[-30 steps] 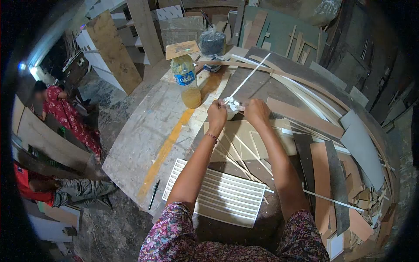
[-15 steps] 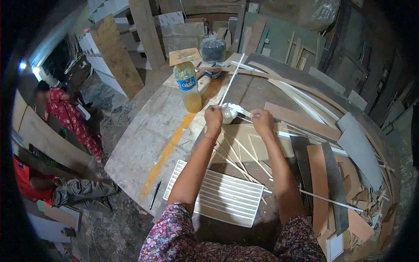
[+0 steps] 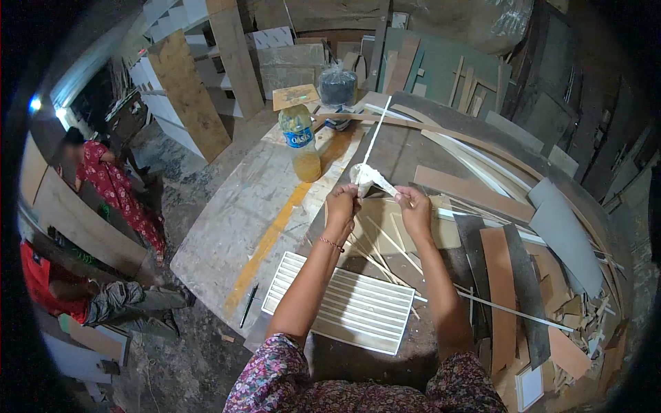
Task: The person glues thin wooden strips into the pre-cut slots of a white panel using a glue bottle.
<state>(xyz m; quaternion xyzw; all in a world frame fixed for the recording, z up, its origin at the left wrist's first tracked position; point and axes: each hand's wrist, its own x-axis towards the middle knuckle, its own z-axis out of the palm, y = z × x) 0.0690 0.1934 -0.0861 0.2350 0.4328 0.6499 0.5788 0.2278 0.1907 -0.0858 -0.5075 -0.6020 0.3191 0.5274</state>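
A: What are the hands doing over the slatted white panel?

B: Both are working just beyond its far edge. The left hand is pinching a small white wad, cloth or paper, I cannot tell which, with fingers clenched around its lower end. The right hand is gripping the near end of a thin white strip, fingers closed on it just right of the wad.

A: And the strip itself?

B: It is running from the wad away from the panel, toward the oil bottle side of the worktable, its far end hanging unsupported.

A: What looks risky to you?

B: The strip is long and slender, so I judge it could flex or snap if the right hand is pulling at an angle. Its free end is swinging near the bottle and could tip it. Loose sticks are lying just beyond the panel under the wrists, and a forearm could be dragging them off.
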